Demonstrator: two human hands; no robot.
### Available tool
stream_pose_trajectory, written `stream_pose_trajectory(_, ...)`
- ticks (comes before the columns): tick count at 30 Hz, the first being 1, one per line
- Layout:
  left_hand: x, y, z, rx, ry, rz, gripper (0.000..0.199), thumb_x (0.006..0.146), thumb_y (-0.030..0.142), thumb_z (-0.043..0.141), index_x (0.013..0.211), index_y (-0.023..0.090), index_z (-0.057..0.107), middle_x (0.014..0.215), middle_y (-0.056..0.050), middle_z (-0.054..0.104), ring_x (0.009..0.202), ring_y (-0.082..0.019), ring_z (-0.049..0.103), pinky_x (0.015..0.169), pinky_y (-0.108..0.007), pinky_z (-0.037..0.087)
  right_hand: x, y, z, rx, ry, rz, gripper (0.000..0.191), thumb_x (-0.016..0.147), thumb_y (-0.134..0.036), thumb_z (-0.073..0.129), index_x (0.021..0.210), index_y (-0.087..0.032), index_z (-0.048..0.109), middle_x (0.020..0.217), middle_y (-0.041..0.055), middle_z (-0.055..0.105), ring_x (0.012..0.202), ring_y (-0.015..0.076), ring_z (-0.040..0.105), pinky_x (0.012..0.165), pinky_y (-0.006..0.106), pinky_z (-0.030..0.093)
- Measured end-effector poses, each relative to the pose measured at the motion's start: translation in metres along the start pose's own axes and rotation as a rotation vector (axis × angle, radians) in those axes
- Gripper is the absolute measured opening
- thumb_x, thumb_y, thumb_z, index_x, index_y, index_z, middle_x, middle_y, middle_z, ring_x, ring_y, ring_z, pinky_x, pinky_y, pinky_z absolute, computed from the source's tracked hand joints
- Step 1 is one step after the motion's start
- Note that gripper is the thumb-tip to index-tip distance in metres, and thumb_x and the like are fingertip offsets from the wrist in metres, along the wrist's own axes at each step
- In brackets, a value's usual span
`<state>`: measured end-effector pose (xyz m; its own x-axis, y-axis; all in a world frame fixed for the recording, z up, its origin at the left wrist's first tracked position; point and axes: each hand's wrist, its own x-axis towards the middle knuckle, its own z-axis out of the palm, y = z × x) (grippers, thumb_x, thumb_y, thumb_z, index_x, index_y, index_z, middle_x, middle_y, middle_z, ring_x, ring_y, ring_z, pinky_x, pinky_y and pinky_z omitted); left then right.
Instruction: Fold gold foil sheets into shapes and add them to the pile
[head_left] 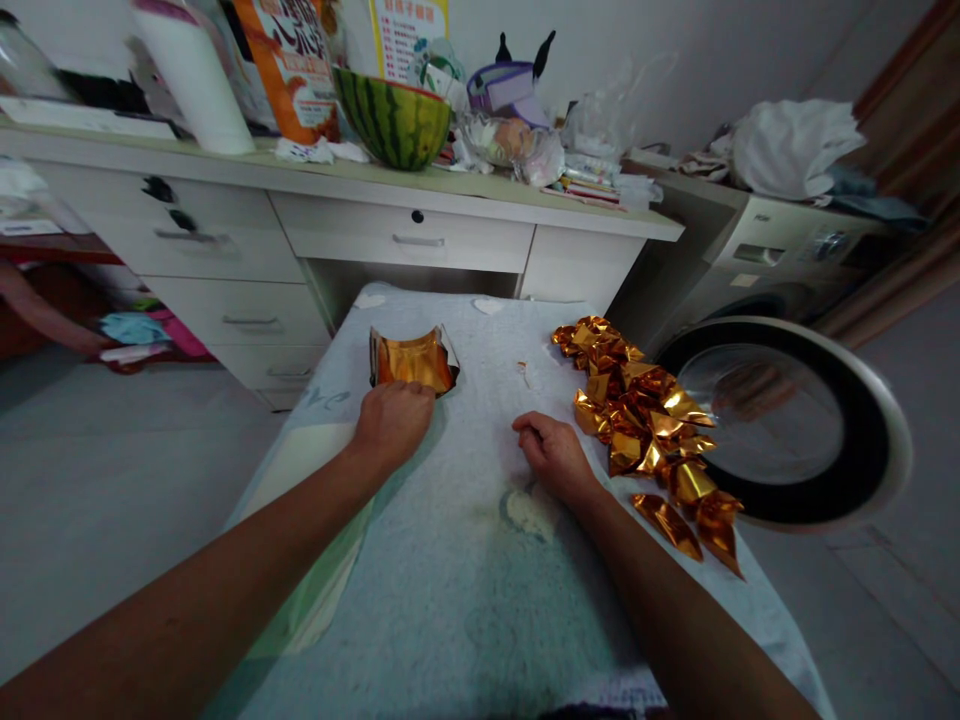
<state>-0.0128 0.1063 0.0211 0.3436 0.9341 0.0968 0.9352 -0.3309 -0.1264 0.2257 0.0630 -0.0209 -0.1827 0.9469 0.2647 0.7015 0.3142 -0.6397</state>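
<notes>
Working at a cloth-covered table (465, 560), with left hand (397, 415) curled at the near side of the gold foil bundle (411, 362), far on the left part of the cloth. Cannot tell whether pinching a layer or only pressing, because of fingertips hidden under the knuckles. With right hand (553, 455) drawn together over the bare cloth, thumb against bent fingers, showing nothing between them. Farther right, close to the table's edge, a loose heap of shiny gold pieces (645, 410), just beside the washing machine's round door (780, 420). As a judgement, possible to lose pieces over this edge, if brushed outward by the right forearm (649, 560); especially at risk, the slim piece (669, 527) lying near to it. Also possible to crease the thin foil by squeezing too firmly, or to lift two layers at once by not separating carefully, supposing several layers there.
</notes>
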Motion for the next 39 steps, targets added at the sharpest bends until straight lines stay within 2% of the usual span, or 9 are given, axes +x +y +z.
stream_pose_trajectory(15, -0.001, -0.004, 0.005, -0.004, 0.073, -0.018, 0.031, 0.091, 0.015, 0.038, 0.093, 0.013, 0.069, 0.088, -0.016, 0.072, 0.091, -0.031, 0.069, 0.078, -0.040, 0.049, -0.002, -0.001, -0.001, -0.025, -0.004, -0.003, 0.024, 0.085, -0.012, 0.046, 0.094, -0.017, 0.067, 0.076, 0.0024, 0.068, 0.067, 0.0154, 0.061, 0.067, 0.025, 0.045)
stream_pose_trajectory(20, -0.004, -0.003, 0.002, -0.048, 0.090, -0.069, 0.030, 0.093, 0.022, 0.037, 0.093, 0.015, 0.067, 0.090, -0.012, 0.072, 0.086, -0.028, 0.069, 0.071, -0.035, 0.049, -0.002, -0.001, 0.000, -0.023, -0.003, -0.004, 0.023, 0.084, -0.012, 0.046, 0.094, -0.018, 0.067, 0.077, 0.0021, 0.068, 0.068, 0.0152, 0.061, 0.067, 0.025, 0.045)
stream_pose_trajectory(24, -0.006, -0.005, 0.004, -0.084, 0.090, -0.114, 0.031, 0.096, 0.026, 0.036, 0.102, 0.017, 0.065, 0.097, -0.010, 0.073, 0.086, -0.025, 0.070, 0.066, -0.032, 0.049, -0.002, -0.001, -0.001, -0.019, -0.007, -0.006, 0.023, 0.085, -0.012, 0.046, 0.094, -0.018, 0.066, 0.077, 0.0022, 0.068, 0.068, 0.0154, 0.061, 0.067, 0.025, 0.044)
stream_pose_trajectory(29, -0.004, -0.006, 0.007, -0.110, 0.090, -0.147, 0.036, 0.097, 0.026, 0.033, 0.113, 0.017, 0.064, 0.104, -0.012, 0.073, 0.089, -0.026, 0.071, 0.067, -0.032, 0.049, -0.002, -0.002, -0.001, -0.019, -0.008, -0.005, 0.023, 0.084, -0.012, 0.046, 0.094, -0.017, 0.066, 0.076, 0.0021, 0.067, 0.066, 0.0151, 0.059, 0.067, 0.025, 0.044)
stream_pose_trajectory(34, -0.001, -0.007, 0.004, -0.123, 0.094, -0.196, 0.035, 0.095, 0.027, 0.035, 0.103, 0.016, 0.067, 0.097, -0.012, 0.075, 0.086, -0.028, 0.071, 0.065, -0.033, 0.048, -0.002, -0.002, -0.001, -0.017, -0.007, -0.004, 0.024, 0.084, -0.012, 0.046, 0.094, -0.018, 0.066, 0.075, 0.0018, 0.067, 0.066, 0.0150, 0.060, 0.067, 0.025, 0.044)
stream_pose_trajectory(39, -0.003, -0.013, -0.008, -0.150, 0.125, -0.295, 0.027, 0.091, 0.028, 0.042, 0.092, 0.019, 0.067, 0.091, -0.010, 0.075, 0.083, -0.026, 0.070, 0.064, -0.031, 0.046, -0.002, -0.002, 0.000, -0.023, -0.004, -0.006, 0.024, 0.084, -0.012, 0.045, 0.095, -0.017, 0.067, 0.077, 0.0030, 0.068, 0.068, 0.0157, 0.061, 0.068, 0.026, 0.045)
